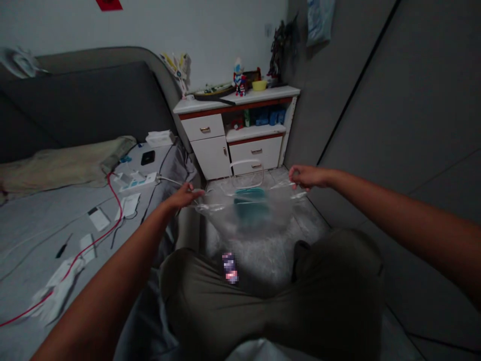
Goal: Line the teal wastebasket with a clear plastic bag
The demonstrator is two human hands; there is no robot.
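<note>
Two-Handed Hold Pulls Clear Plastic Bag [280,215] Taut Beside Bed [22,228]

A seated person's left hand [183,196] and right hand [305,178] stand well apart, each with its fingers gathered on one side of the bag's upper edge, so that the thin film spans the gap between them. The left hand grips near the bedside; the right grips nearer the grey panelled wall [379,130]. The bag hangs above the grey floor [265,260], in front of the person's knees, its lower part blurred.

A teal container [250,193] shows partly through the hazy plastic, with a white handle [247,161] rising just behind it; whether the container sits inside the bag or beyond it cannot be told. A small object [230,268], pixelated past recognition, lies near the left knee.

At left, a white power strip [139,183], a red cable [118,210], a black device [148,157] and a crumpled white cloth [56,296] lie on the bedding, with a beige pillow [67,168] against the headboard [86,108]. Beyond the bag, a white cabinet [205,145] carries a red, white and blue figure [239,77] and a yellow bowl [259,85].
</note>
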